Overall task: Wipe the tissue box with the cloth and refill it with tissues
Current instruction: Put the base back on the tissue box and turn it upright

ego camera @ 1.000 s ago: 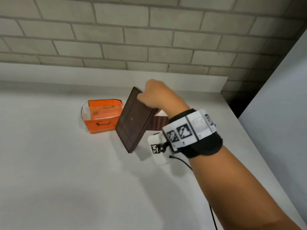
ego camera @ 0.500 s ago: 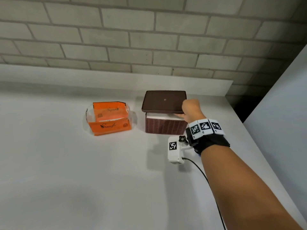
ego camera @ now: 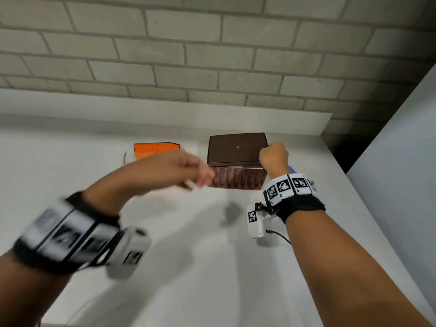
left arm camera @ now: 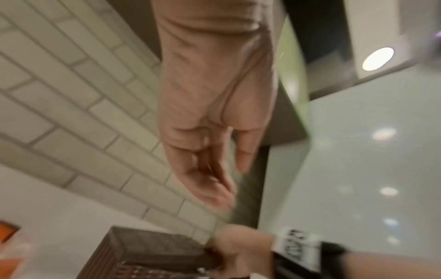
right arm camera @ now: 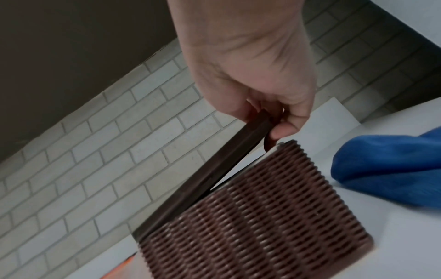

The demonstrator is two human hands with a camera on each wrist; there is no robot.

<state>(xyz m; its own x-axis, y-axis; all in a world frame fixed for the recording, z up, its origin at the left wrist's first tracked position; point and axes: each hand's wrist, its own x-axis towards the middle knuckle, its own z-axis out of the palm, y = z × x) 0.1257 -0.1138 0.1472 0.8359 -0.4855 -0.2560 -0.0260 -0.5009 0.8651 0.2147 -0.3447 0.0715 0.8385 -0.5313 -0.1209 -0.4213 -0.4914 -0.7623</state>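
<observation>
The brown woven tissue box (ego camera: 237, 179) stands at the back of the white counter with its dark lid (ego camera: 237, 147) lying on top. My right hand (ego camera: 271, 152) pinches the lid's right end. In the right wrist view that hand (right arm camera: 274, 124) holds the lid (right arm camera: 203, 179) slightly raised at this end over the box (right arm camera: 250, 226), and a white strip shows in the gap. My left hand (ego camera: 200, 180), blurred, hovers just left of the box. Its fingers (left arm camera: 214, 188) are straight and hold nothing. The blue cloth (right arm camera: 386, 169) lies right of the box.
An orange tissue pack (ego camera: 153, 149) lies left of the box, partly behind my left hand. A raised ledge (ego camera: 165, 114) and a brick wall (ego camera: 212, 55) close the back. A grey panel (ego camera: 401, 161) stands at the right. The counter's right edge (ego camera: 377, 244) runs beside my right forearm.
The lid, tilted in the air a second ago, now lies on the box with my right hand still at its right end. My left hand has swung into view toward the box.
</observation>
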